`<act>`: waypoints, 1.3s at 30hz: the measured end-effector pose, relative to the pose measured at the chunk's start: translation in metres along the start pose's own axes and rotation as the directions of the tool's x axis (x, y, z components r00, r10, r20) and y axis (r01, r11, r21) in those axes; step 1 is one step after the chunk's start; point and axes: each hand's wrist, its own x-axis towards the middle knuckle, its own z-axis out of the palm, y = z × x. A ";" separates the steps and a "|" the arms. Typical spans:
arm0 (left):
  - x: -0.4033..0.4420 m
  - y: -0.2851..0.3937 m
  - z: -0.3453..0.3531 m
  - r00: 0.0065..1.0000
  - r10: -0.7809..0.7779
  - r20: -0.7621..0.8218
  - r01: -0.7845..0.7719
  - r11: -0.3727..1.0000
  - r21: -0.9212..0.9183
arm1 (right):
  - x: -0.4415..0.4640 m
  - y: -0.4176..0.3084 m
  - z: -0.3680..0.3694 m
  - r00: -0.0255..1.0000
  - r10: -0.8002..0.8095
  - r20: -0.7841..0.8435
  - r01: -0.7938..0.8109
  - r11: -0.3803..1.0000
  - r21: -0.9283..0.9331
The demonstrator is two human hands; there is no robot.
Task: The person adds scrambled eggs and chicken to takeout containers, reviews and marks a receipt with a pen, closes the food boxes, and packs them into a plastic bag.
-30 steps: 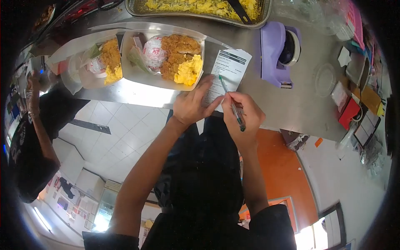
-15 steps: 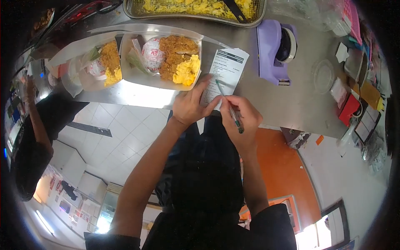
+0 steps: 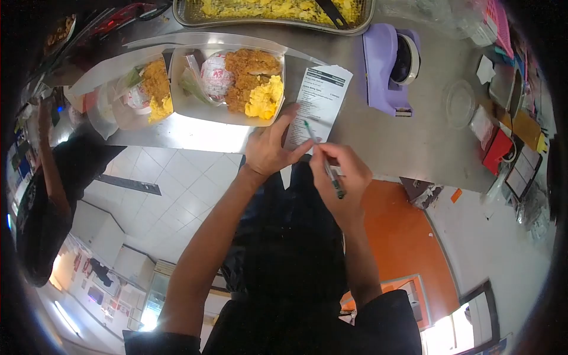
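Observation:
A printed receipt [image 3: 322,97] lies on the steel counter near its front edge. My left hand [image 3: 269,148] rests flat at the receipt's lower left, fingers and thumb apart, touching the paper. In my right hand [image 3: 343,171] is a pen [image 3: 335,182] with a green tip, pinched between thumb and fingers. The tip is over the receipt's lower half; whether it touches the paper I cannot tell. Just left of the receipt sits an open paper meal box [image 3: 231,120] holding fried chicken [image 3: 251,65], scrambled egg [image 3: 264,99] and a round wrapped item [image 3: 216,77].
A second, similar meal box [image 3: 133,120] stands further left. Behind is a metal tray [image 3: 260,25] of scrambled egg with a black utensil. A purple tape dispenser [image 3: 378,71] stands right of the receipt. Another person's arm [image 3: 50,160] is at the far left.
The pen's tip has shifted slightly down the receipt, and my right hand has dropped a little with it. My left hand stays in place.

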 end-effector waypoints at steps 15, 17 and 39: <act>0.003 -0.005 0.005 0.985 0.103 -0.138 -0.117 0.988 -0.104 | -0.005 0.012 0.012 1.000 -0.001 0.029 0.000 0.999 0.037; 0.002 -0.002 0.001 0.999 0.026 -0.019 -0.028 0.996 -0.090 | -0.006 0.013 0.012 0.999 -0.010 0.053 0.010 1.000 0.011; 0.003 -0.009 0.005 0.991 0.120 -0.053 -0.122 0.991 -0.044 | -0.006 0.012 0.003 0.995 0.015 0.098 -0.022 0.997 0.070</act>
